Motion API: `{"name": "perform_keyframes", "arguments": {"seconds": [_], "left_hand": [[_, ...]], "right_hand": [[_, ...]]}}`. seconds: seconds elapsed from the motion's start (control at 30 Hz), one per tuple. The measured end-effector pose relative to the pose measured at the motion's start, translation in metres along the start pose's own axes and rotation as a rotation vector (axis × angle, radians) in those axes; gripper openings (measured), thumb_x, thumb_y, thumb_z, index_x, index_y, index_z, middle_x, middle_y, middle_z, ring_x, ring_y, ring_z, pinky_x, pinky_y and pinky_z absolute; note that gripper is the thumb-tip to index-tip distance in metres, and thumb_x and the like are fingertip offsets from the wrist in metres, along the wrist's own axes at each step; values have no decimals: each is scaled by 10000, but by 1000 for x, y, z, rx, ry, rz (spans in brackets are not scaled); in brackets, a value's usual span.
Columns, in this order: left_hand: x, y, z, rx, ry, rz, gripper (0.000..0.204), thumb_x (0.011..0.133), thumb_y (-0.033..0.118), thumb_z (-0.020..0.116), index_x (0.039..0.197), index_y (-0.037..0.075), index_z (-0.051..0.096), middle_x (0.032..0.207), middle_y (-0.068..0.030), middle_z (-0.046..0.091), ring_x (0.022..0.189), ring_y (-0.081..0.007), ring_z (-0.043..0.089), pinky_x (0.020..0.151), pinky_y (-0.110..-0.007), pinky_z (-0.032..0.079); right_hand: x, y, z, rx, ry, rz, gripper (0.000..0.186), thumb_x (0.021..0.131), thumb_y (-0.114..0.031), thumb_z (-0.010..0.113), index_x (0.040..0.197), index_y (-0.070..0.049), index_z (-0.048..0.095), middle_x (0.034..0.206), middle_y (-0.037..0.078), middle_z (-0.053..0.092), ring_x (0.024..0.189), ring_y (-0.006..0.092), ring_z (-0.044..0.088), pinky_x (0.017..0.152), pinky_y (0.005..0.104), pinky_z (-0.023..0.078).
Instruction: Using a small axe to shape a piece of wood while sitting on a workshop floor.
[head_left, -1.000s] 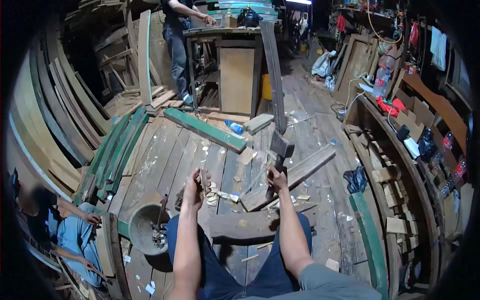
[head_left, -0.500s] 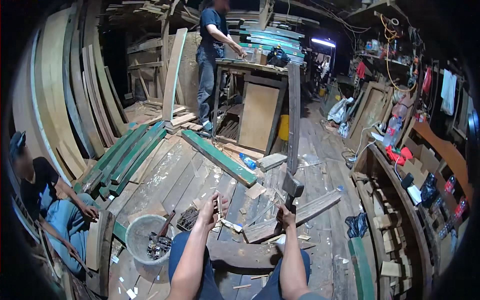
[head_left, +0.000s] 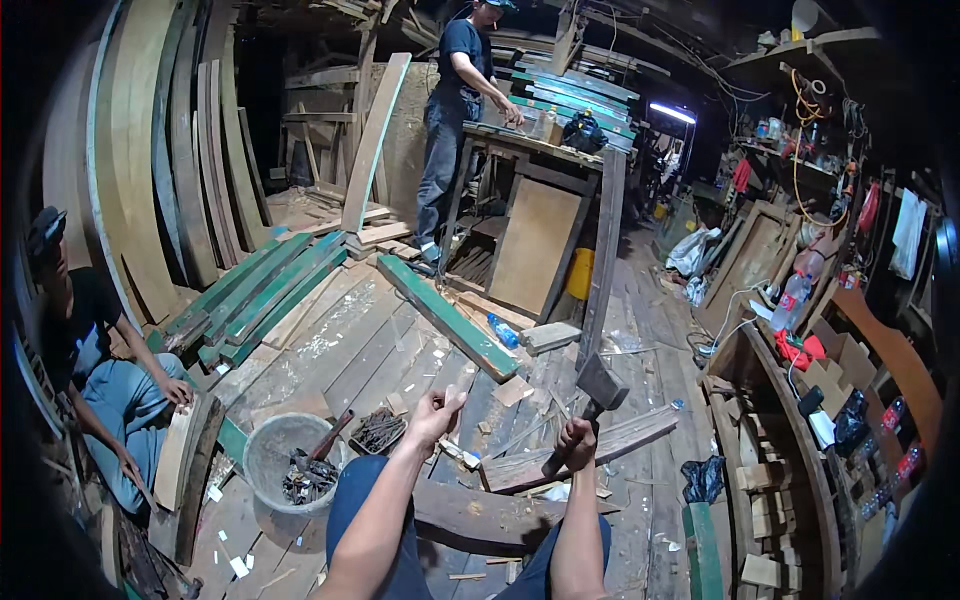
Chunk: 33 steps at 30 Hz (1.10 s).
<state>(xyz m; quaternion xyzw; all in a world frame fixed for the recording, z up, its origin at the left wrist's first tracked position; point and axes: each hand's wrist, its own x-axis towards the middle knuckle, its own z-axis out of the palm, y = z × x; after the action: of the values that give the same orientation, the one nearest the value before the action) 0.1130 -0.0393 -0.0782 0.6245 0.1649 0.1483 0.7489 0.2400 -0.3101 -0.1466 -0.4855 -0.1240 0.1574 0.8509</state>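
Note:
My left hand is raised with curled fingers round a small, thin piece, probably wood, hard to make out, left of the hammer. My right hand grips the handle of a large hammer, its metal head upright above the fist. A long weathered beam lies beyond my right hand, and a thick dark timber lies across between my knees. A tray of rusty nails sits left of my left hand, beside a grey bucket with dark metal bits and a brown-handled tool.
A seated person at left holds a board. Another stands at a workbench. Green planks lie on the floor, boards lean left, and a cluttered wooden shelf runs along the right.
The view has tilted and swung, shifting the room down and right. My left hand has moved slightly right relative to my knees. The hammer remains upright in my right hand.

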Motion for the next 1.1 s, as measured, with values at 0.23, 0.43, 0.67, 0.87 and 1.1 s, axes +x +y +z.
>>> {"name": "perform_keyframes", "arguments": {"seconds": [0.23, 0.43, 0.67, 0.87, 1.1], "left_hand": [[-16, 10, 1, 213, -18, 94, 297, 818, 301, 709, 819, 49, 551, 664, 42, 465, 590, -61, 409, 507, -240, 323], [-15, 13, -9, 114, 44, 103, 374, 824, 281, 701, 1004, -27, 590, 762, 4, 575, 699, -71, 507, 621, -221, 410], [-9, 22, -14, -172, 105, 150, 280, 849, 264, 679, 938, 12, 593, 731, 2, 590, 617, -58, 512, 543, -206, 382], [-11, 21, -21, -291, 78, 147, 234, 875, 245, 643, 967, 37, 589, 794, 1, 580, 661, -71, 530, 615, -219, 434], [-18, 27, -13, -350, -56, 200, 206, 884, 157, 609, 1036, 21, 578, 1001, -103, 649, 860, -130, 606, 786, -260, 497]], "right_hand": [[-16, -10, 8, 158, -127, -66, 381, 835, -336, 512, 547, -148, 348, 440, 2, 249, 324, 140, 257, 336, 295, 233], [-14, -13, 1, 432, -279, -153, 380, 887, -353, 439, 598, -112, 392, 423, 2, 245, 302, 134, 209, 286, 290, 198], [-8, -23, -3, 845, -614, -396, 372, 911, -229, 424, 572, -102, 339, 424, -5, 287, 302, 75, 249, 290, 240, 244], [-24, -35, 11, 1210, -840, -430, 372, 903, -130, 482, 563, -122, 329, 427, -44, 298, 311, 26, 244, 312, 205, 210], [-31, -40, 5, 1321, -894, -521, 354, 905, -151, 487, 587, -139, 332, 417, -56, 283, 311, 13, 238, 307, 199, 210]]}}
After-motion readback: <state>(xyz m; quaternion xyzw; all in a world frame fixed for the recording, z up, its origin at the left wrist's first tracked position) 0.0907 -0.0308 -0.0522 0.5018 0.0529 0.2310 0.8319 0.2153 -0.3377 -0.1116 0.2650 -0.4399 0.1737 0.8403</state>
